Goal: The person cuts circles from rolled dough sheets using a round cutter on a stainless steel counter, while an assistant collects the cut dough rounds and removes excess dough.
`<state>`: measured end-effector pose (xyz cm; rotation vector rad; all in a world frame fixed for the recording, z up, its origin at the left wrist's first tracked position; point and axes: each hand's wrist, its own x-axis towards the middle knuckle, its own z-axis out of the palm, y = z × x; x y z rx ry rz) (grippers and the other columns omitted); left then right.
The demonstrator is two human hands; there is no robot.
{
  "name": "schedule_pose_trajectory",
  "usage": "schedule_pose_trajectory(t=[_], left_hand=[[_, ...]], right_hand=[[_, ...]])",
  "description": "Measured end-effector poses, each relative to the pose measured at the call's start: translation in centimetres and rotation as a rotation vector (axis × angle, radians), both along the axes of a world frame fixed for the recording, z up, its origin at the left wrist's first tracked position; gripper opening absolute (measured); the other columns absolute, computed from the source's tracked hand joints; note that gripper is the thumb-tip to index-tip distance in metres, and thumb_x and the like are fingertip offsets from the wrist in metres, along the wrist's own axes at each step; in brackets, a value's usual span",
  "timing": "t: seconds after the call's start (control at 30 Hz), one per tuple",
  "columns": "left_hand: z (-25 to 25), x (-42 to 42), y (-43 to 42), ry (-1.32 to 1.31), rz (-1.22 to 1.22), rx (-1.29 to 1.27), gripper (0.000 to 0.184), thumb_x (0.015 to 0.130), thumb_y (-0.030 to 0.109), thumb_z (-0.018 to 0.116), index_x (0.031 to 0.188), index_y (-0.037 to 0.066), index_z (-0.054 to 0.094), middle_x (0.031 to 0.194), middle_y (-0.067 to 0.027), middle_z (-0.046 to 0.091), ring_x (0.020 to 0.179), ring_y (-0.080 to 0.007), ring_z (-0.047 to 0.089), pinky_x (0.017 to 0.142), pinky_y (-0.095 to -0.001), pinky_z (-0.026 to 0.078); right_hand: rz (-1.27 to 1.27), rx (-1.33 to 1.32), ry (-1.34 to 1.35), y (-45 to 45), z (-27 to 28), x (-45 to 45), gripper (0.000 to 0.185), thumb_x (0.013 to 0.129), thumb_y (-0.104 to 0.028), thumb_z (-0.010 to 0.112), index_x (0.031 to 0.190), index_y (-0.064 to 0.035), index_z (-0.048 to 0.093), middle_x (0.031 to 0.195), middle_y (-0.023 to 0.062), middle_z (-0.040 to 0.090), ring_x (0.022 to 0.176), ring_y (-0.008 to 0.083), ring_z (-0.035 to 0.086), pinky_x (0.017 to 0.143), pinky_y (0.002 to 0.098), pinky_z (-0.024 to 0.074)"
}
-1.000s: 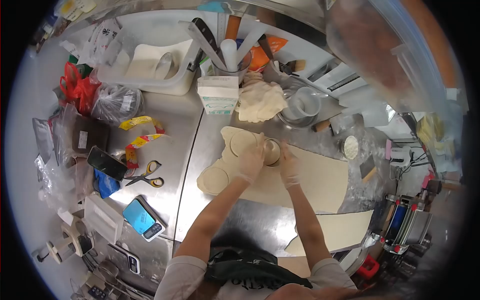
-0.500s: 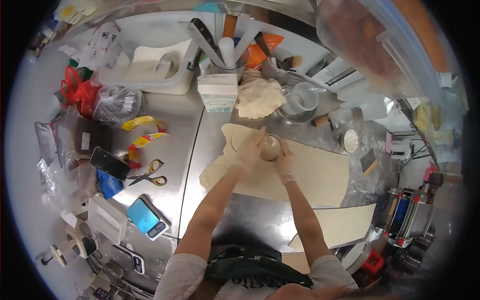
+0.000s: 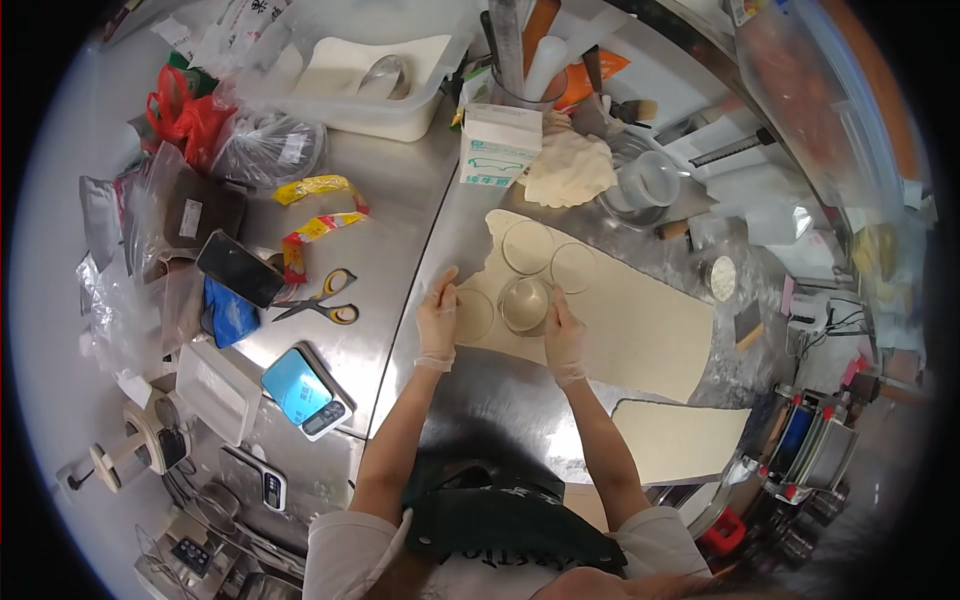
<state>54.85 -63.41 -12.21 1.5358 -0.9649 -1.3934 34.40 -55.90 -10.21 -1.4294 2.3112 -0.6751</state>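
Note:
A round metal ring cutter (image 3: 525, 306) stands on the wide sheet of pale dough (image 3: 640, 325). Three circles are cut in the dough around it, two above and one to its left. My right hand (image 3: 565, 338), in a clear glove, has its fingers at the cutter's right rim; how firmly they hold it is hard to see. My left hand (image 3: 437, 318), also gloved, is at the dough's left edge beside the left circle, fingers apart and holding nothing. A second dough sheet (image 3: 680, 440) lies nearer my body on the right.
Behind the dough are a milk carton (image 3: 500, 145), a cloth-like dough pile (image 3: 570, 170) and a measuring cup (image 3: 645, 182). To the left lie scissors (image 3: 322, 298), a phone (image 3: 240, 268) and a scale (image 3: 305, 388). A pasta roller (image 3: 808, 440) stands at the right.
The cutter has moved toward me, off the upper right circle. My left hand has left it and moved to the dough's left edge. The camera view has shifted.

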Motion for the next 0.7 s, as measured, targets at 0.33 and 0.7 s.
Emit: schedule_pose_trajectory(t=[0.33, 0.7], left_hand=[[-0.7, 0.7, 0.7, 0.049, 0.003, 0.035, 0.029, 0.099, 0.009, 0.054, 0.125, 0.005, 0.066, 0.079, 0.0024, 0.058, 0.072, -0.0067, 0.053, 0.07, -0.0218, 0.045], [0.6, -0.7, 0.6, -0.42, -0.008, -0.401, 0.023, 0.09, 0.008, 0.063, 0.112, 0.005, 0.07, 0.077, -0.0065, 0.063, 0.072, -0.0215, 0.063, 0.07, -0.0297, 0.051]], right_hand=[[-0.02, -0.056, -0.014, 0.0, -1.1, 0.6, 0.036, 0.095, -0.015, 0.06, 0.131, -0.0181, 0.063, 0.058, 0.0158, 0.055, 0.047, 0.0299, 0.056, 0.048, 0.0411, 0.0432], [0.08, 0.218, 0.33, -0.3, -0.6, 0.7, 0.055, 0.093, -0.019, 0.063, 0.146, -0.0183, 0.047, 0.094, 0.0137, 0.066, 0.079, 0.0295, 0.066, 0.066, 0.0405, 0.0528]])
